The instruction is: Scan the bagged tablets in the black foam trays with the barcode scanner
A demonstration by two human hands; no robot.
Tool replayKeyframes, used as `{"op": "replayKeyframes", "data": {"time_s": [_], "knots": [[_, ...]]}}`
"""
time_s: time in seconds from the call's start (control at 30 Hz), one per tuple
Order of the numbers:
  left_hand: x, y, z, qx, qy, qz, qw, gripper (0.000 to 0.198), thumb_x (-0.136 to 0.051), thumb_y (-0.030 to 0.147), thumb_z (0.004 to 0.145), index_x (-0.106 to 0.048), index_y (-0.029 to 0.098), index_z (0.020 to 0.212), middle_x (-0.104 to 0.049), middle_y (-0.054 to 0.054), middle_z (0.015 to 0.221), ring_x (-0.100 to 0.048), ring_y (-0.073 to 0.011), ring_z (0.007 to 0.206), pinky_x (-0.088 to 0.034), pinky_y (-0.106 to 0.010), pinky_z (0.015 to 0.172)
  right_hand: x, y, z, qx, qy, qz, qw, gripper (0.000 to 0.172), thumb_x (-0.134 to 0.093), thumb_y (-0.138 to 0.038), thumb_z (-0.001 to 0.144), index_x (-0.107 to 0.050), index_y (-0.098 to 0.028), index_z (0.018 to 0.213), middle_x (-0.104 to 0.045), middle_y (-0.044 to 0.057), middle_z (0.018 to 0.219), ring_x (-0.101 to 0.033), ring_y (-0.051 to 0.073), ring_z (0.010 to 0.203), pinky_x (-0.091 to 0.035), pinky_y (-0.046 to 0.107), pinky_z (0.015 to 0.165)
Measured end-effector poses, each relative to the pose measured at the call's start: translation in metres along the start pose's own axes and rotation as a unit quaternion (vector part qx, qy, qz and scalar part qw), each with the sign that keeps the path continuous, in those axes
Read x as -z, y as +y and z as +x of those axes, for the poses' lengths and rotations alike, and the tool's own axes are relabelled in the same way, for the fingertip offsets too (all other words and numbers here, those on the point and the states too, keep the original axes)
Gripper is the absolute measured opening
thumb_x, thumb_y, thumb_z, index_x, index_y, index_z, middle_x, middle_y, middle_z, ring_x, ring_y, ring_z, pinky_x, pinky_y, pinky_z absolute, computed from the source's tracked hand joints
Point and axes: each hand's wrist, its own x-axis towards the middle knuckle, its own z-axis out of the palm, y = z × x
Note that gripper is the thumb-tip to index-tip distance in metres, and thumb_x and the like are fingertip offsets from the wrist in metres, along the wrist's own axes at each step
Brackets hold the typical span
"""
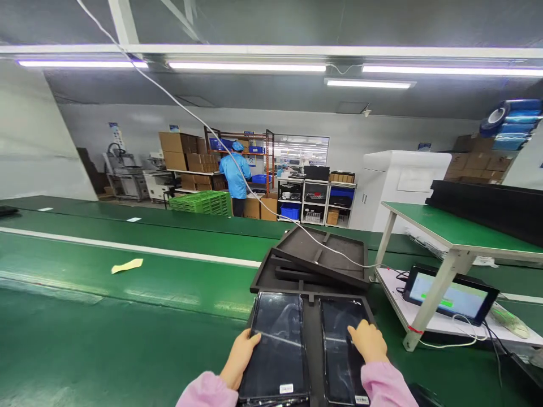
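Two dark glossy tablets lie side by side in a black foam tray (314, 339), each with a small white label at its near end. My left hand (242, 357) is closed on the left edge of the left tablet (280, 350), thumb on top and fingers hidden along the side. Under that tablet's near end, edges of more flat pieces show. Over the right tablet (341, 345), my right hand (368, 341) is curled, its fingertips at the glass near the right side. Whether something thin is pinched there I cannot make out. Both sleeves are pink.
Black foam trays (322, 254) are stacked askew just beyond. A yellow strip (127, 265) lies on the green bench (182, 288). To the right, a raised stand (456, 226) shelters a lit screen (449, 294) and cables. A white cord hangs across. A person in blue (236, 175) stands by far shelves.
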Motion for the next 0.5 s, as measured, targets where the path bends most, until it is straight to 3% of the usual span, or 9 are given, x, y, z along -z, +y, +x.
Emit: {"op": "replayKeyframes", "data": {"time_s": [0.1,0.2,0.33,0.4,0.5], "knots": [[-0.003,-0.005,-0.002,-0.055,0.088,0.078,0.992,0.032,-0.064,0.020,0.064,-0.060,0.011,0.094,-0.064,-0.018,0.112,-0.057,-0.0303,0.110,-0.043,-0.037,0.093,-0.004,-0.007,0.003,-0.013,0.001,0.003,1.000,0.048,-0.058,-0.035,0.085,-0.056,0.007,0.107,-0.061,0.030,0.102,-0.058,0.037,0.103,-0.043,0.040,0.084],[-0.008,-0.006,-0.007,-0.063,0.107,0.100,0.987,0.050,-0.060,0.020,0.068,-0.050,0.007,0.115,-0.050,-0.023,0.130,-0.047,-0.0292,0.122,-0.034,-0.036,0.104,-0.007,-0.010,0.012,-0.060,0.003,0.018,0.998,0.056,-0.047,-0.037,0.091,-0.047,0.013,0.117,-0.060,0.033,0.102,-0.057,0.039,0.104,-0.044,0.044,0.079],[-0.016,0.001,-0.014,-0.130,0.043,0.030,0.990,0.074,-0.062,0.029,0.065,-0.034,0.004,0.130,-0.054,-0.022,0.126,-0.047,-0.0284,0.121,-0.030,-0.039,0.107,-0.002,-0.001,0.029,-0.081,-0.024,0.061,0.995,0.050,-0.036,-0.037,0.094,-0.055,0.005,0.114,-0.062,0.029,0.104,-0.060,0.035,0.101,-0.046,0.043,0.077],[-0.016,0.006,-0.018,-0.151,-0.005,-0.010,0.988,0.079,-0.066,0.036,0.061,-0.038,0.004,0.129,-0.056,-0.021,0.123,-0.047,-0.0294,0.121,-0.030,-0.041,0.107,0.002,0.004,0.035,-0.066,-0.036,0.084,0.994,0.045,-0.036,-0.035,0.094,-0.063,-0.001,0.105,-0.062,0.025,0.108,-0.060,0.033,0.102,-0.046,0.041,0.079],[-0.010,0.011,-0.020,-0.132,-0.044,-0.045,0.989,0.066,-0.069,0.040,0.058,-0.056,0.008,0.114,-0.057,-0.018,0.124,-0.046,-0.0304,0.122,-0.031,-0.040,0.107,0.002,0.007,0.040,-0.049,-0.048,0.118,0.991,0.038,-0.043,-0.033,0.090,-0.068,-0.004,0.093,-0.063,0.025,0.106,-0.058,0.034,0.105,-0.044,0.042,0.085]]}}
